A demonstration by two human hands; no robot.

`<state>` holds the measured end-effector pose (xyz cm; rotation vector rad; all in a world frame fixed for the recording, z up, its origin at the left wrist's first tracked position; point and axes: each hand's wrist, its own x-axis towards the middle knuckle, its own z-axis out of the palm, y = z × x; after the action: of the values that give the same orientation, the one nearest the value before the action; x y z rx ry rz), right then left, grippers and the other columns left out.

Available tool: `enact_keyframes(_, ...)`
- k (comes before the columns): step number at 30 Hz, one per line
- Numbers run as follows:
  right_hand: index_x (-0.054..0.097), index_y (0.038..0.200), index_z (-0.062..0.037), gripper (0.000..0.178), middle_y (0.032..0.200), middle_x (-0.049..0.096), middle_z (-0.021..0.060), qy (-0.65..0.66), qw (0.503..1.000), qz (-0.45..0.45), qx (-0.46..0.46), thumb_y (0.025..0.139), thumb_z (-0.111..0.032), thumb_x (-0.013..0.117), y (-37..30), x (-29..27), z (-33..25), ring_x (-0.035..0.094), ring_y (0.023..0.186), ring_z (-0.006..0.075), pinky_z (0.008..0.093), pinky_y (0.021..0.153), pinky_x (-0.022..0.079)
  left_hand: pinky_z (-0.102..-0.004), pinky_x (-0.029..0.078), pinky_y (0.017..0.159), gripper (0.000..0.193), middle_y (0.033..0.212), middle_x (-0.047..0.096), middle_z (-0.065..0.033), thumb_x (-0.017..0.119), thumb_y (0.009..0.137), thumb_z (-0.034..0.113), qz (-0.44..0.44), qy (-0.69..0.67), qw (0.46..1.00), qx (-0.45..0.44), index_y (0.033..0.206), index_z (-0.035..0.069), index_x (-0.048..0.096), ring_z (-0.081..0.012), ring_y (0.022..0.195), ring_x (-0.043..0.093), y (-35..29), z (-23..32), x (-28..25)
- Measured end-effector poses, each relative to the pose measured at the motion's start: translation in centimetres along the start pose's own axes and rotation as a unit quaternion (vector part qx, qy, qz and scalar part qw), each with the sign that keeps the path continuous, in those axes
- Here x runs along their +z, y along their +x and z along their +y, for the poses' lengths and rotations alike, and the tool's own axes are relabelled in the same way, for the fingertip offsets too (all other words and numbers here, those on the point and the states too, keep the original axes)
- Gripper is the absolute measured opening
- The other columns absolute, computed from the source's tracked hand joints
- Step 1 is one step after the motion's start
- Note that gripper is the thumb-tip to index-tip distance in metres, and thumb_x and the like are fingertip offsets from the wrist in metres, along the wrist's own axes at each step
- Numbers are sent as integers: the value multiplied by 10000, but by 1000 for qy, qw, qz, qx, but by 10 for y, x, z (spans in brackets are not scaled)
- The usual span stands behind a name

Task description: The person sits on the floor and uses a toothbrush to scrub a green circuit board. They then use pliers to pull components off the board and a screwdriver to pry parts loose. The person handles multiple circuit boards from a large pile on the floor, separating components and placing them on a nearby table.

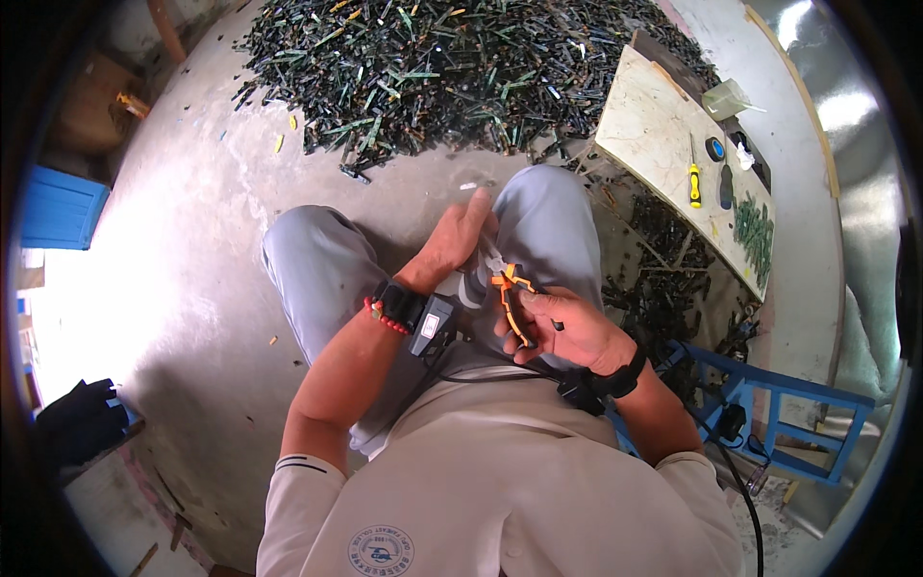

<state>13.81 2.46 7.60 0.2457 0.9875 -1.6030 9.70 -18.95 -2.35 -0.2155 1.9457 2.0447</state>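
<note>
So my read is that this is the close-up plier step: the pliers (511, 306) are brought right up to the left hand (458, 236), between the knees and pretty much at the centre of the clock. Right hand (577, 325) has its fingers curled around the handles, thumb along the upper side, so a real grip but not a fully clenched fist. Left fingers are held close together and stretched toward 1 o'clock. Can't tell if they've got hold of anything, since the palm side is turned away and the plier nose is right next to it.

Next move, I'd say, calls for a steady left hand and a controlled squeeze from the right, keeping the nose off those left fingertips. They're awfully close, so a slip could pinch.

The pliers themselves: orange and black handles, bare silvery metal nose, tilted so the nose aims at about 11 o'clock and the handles trail toward 5. Handles look a bit spread, but I can't make out whether the nose is biting on something.

Around it: big pile of dark and green strips (433, 82) on the floor at 12, and the worktop (639, 111) at 2 with a yellow-and-black screwdriver (694, 188) lying on it.
</note>
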Motion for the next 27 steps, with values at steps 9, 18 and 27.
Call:
enact_keyframes(9, 558, 1137, -22, 319, 863, 577, 62, 128, 992, -16, -7, 960, -286, 541, 19, 9, 17, 549, 719, 184, 327, 613, 462, -271, 427, 549, 790, 685, 573, -39, 220, 968, 695, -16, 11, 1000, 0, 805, 35, 623, -119, 612, 524, -7, 2, 10)
enact_keyframes(18, 551, 1070, 4, 260, 782, 543, 51, 60, 995, 37, -69, 953, -228, 563, 8, 12, 11, 532, 640, 163, 309, 512, 434, -265, 378, 526, 820, 680, 555, -9, 161, 954, 716, -63, -137, 987, -51, 925, 46, 634, -108, 583, 473, -25, 38, 5)
enact_keyframes(27, 557, 1069, 2, 247, 790, 560, 54, 41, 992, 62, -104, 955, -217, 558, 6, 9, 5, 544, 638, 162, 307, 515, 449, -291, 418, 578, 741, 657, 543, -33, 175, 999, 636, -110, -31, 993, -34, 807, 52, 589, -140, 578, 494, -26, 36, 3)
